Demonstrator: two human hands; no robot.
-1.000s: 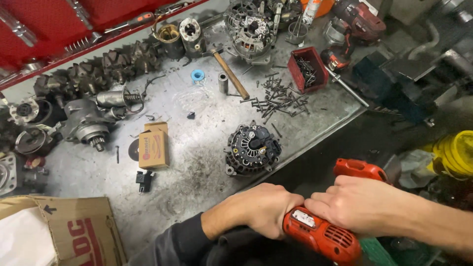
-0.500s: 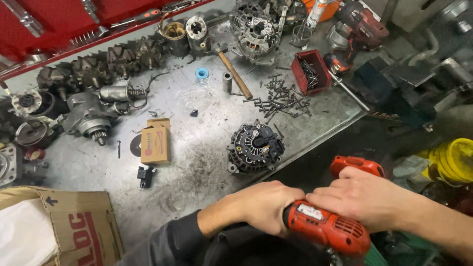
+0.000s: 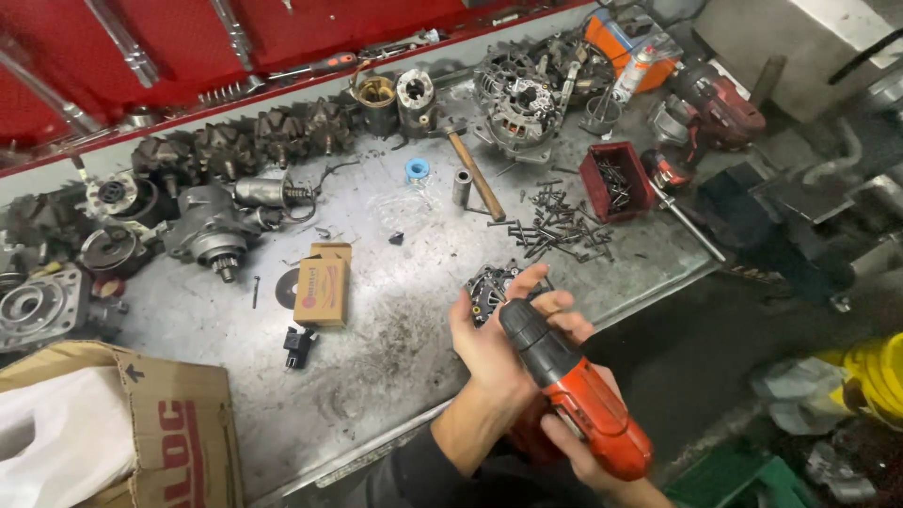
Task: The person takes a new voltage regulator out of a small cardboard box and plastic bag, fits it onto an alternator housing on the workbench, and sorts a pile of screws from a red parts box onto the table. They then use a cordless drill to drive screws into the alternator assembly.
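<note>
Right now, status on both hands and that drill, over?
Left hand wrapped around black chuck of red cordless drill. Right hand gripping drill's handle from below. Dark round alternator on grey metal bench, partly hidden behind left hand.

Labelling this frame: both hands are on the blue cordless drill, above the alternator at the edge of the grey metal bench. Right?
Not quite: the cordless drill is red with a black chuck, not blue, as the head view shows. The rest holds: the left hand grips it near the chuck, the right hand holds its body, above the dark alternator at the edge of the grey metal bench.
</note>
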